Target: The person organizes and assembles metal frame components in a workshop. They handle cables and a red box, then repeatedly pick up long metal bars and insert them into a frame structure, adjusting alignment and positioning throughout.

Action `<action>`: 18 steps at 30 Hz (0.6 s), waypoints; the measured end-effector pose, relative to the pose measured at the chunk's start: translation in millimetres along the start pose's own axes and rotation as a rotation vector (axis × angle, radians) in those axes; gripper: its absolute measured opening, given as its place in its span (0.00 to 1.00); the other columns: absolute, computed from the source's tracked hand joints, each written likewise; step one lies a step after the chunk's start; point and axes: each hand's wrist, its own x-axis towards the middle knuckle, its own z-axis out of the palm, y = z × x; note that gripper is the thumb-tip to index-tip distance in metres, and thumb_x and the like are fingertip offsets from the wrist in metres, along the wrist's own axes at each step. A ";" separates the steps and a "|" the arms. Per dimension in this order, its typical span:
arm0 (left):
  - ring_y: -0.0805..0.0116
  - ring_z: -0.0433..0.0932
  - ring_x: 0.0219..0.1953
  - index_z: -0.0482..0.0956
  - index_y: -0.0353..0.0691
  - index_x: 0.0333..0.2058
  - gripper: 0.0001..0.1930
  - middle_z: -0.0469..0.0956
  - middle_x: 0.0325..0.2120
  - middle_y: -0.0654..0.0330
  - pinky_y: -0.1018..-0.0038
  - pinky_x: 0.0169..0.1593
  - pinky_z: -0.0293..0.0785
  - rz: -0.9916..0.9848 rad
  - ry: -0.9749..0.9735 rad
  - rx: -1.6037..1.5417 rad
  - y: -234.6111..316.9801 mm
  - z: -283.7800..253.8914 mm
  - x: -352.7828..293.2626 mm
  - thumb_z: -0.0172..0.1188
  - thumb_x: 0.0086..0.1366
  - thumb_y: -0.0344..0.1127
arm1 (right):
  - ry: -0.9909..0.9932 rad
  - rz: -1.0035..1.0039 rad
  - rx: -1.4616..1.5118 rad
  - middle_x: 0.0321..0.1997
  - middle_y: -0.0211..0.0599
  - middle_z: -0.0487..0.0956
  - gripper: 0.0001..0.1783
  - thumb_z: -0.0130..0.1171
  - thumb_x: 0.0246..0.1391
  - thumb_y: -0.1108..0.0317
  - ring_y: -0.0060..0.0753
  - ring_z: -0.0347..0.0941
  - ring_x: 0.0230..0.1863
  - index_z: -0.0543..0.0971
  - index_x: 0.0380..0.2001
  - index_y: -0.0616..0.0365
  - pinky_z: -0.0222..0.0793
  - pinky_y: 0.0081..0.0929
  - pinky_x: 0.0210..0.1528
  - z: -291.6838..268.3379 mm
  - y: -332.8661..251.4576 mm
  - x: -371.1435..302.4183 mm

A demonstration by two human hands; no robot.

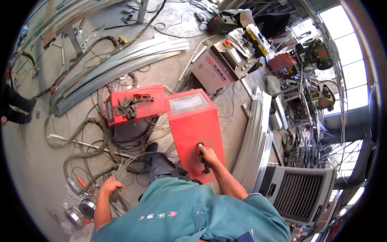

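Note:
My right hand (pixel 207 155) is closed round the black handle (pixel 207 167) on top of a tall red machine box (pixel 189 129) with a clear window panel at its far end. Low on the left, my left hand (pixel 110 186) is wrapped round a dull green sheathed cable (pixel 115 196). Other cables run behind that hand. Against the box's far left side stands a second red machine (pixel 157 105), with a grey work glove (pixel 127 108) lying on it beside its handle.
Sheathed hoses (pixel 86 123) and wires coil over the floor at left. Long metal strips (pixel 117 66) lie beyond, and more profiles (pixel 254 141) at right. A control cabinet (pixel 213 72) with a red button stands ahead. A louvred grey unit (pixel 300 193) is near right. Another person's legs (pixel 18 105) show far left.

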 end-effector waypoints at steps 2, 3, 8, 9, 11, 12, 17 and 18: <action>0.61 0.76 0.17 0.76 0.31 0.28 0.08 0.77 0.18 0.51 0.65 0.21 0.74 0.040 0.029 -0.064 -18.8 26.3 17.9 0.62 0.46 0.24 | -0.068 -0.033 -0.047 0.15 0.29 0.64 0.26 0.56 0.62 0.48 0.25 0.60 0.14 0.73 0.22 0.61 0.55 0.27 0.18 -19.6 -13.3 21.0; 0.61 0.76 0.17 0.76 0.31 0.29 0.09 0.76 0.18 0.52 0.65 0.20 0.73 0.052 0.056 -0.093 -21.7 40.9 19.7 0.62 0.46 0.24 | -0.087 -0.041 -0.065 0.15 0.29 0.64 0.26 0.56 0.62 0.48 0.25 0.60 0.15 0.73 0.22 0.61 0.55 0.27 0.18 -29.2 -15.5 32.5; 0.61 0.75 0.16 0.72 0.32 0.36 0.15 0.75 0.18 0.54 0.64 0.18 0.72 0.105 0.191 -0.304 -40.1 149.2 22.6 0.62 0.47 0.23 | -0.205 -0.128 -0.259 0.17 0.31 0.66 0.25 0.57 0.61 0.48 0.25 0.61 0.16 0.74 0.24 0.62 0.55 0.28 0.19 -91.4 -36.7 101.6; 0.61 0.75 0.16 0.72 0.31 0.37 0.16 0.75 0.18 0.54 0.64 0.18 0.72 0.095 0.243 -0.356 -48.8 177.9 15.0 0.62 0.47 0.23 | -0.266 -0.155 -0.304 0.17 0.31 0.67 0.25 0.57 0.61 0.48 0.25 0.62 0.16 0.75 0.25 0.63 0.56 0.28 0.19 -108.6 -33.0 122.2; 0.60 0.76 0.16 0.68 0.28 0.42 0.21 0.75 0.18 0.53 0.64 0.18 0.72 0.084 0.433 -0.420 -98.6 223.8 13.3 0.61 0.47 0.22 | -0.323 -0.189 -0.373 0.18 0.32 0.69 0.27 0.57 0.60 0.46 0.26 0.64 0.17 0.76 0.26 0.64 0.58 0.28 0.19 -125.6 -45.3 158.2; 0.58 0.77 0.17 0.64 0.23 0.45 0.25 0.75 0.18 0.52 0.64 0.18 0.72 0.084 0.486 -0.496 -78.3 266.0 -17.9 0.60 0.47 0.21 | -0.363 -0.160 -0.429 0.18 0.33 0.69 0.27 0.57 0.60 0.46 0.27 0.65 0.17 0.77 0.27 0.64 0.59 0.28 0.19 -143.4 -53.1 170.2; 0.59 0.76 0.17 0.68 0.26 0.43 0.23 0.75 0.18 0.51 0.66 0.18 0.72 0.133 0.582 -0.649 -150.3 402.5 -53.4 0.60 0.45 0.23 | -0.425 -0.237 -0.474 0.18 0.34 0.68 0.26 0.57 0.59 0.46 0.30 0.63 0.13 0.76 0.25 0.63 0.56 0.30 0.16 -185.7 -102.0 210.7; 0.59 0.76 0.17 0.70 0.27 0.41 0.21 0.75 0.18 0.51 0.66 0.18 0.73 0.135 0.568 -0.665 -148.5 428.2 -62.4 0.60 0.45 0.23 | -0.399 -0.120 -0.391 0.17 0.33 0.67 0.26 0.59 0.59 0.47 0.30 0.62 0.13 0.75 0.23 0.62 0.56 0.30 0.15 -199.0 -108.6 223.4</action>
